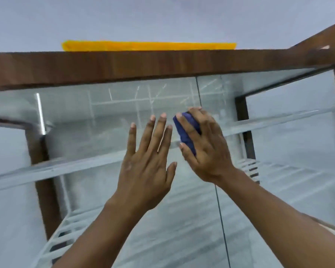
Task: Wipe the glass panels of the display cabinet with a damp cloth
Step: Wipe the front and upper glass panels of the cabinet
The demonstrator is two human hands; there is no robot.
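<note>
Head view: my right hand [207, 151] grips the cloth [186, 138] high on the glass panel [104, 122]; left hand [145, 171], spread flat, just beside.

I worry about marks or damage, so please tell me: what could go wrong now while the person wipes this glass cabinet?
The bare left hand seems to lie flat on the clear glass front panel, so it may leave fresh fingerprints. The right hand grips the bunched dark blue cloth beside the thin vertical seam between panels; a hard push there might shift a panel.
</note>
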